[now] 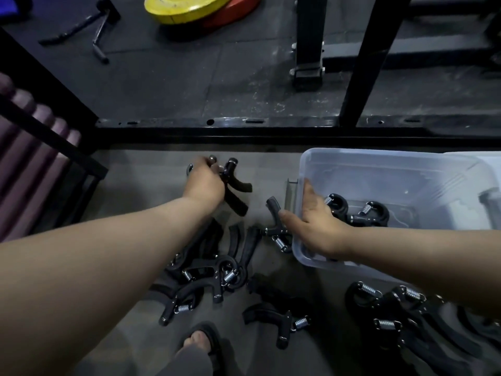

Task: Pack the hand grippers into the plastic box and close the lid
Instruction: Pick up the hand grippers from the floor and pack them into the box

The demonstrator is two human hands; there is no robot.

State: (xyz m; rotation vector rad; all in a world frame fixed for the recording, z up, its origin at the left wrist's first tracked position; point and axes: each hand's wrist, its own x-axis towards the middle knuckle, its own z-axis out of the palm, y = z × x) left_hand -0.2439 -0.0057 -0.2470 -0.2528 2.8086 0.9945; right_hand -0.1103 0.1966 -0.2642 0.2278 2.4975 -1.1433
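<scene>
My left hand [204, 183] grips a black hand gripper [235, 185] by its spring end, its two handles pointing right and down. My right hand [315, 226] lies with straight fingers over the left wall of the clear plastic box [306, 164], thumb outside, fingers inside. Two hand grippers [360, 213] lie in the box. One gripper [273, 215] rests on the floor just left of the box by my thumb. A pile of black grippers [211, 270] lies on the floor under my left forearm, and more grippers [401, 308] lie at the lower right. The box lid [488, 164] shows at the right edge.
A black metal rack frame [244, 128] runs across behind the box. Yellow and red weight plates [189, 9] and a bar handle [97, 42] lie on the far mat. Purple rolls [24, 164] sit at left. My sandalled foot [202, 340] is near the bottom.
</scene>
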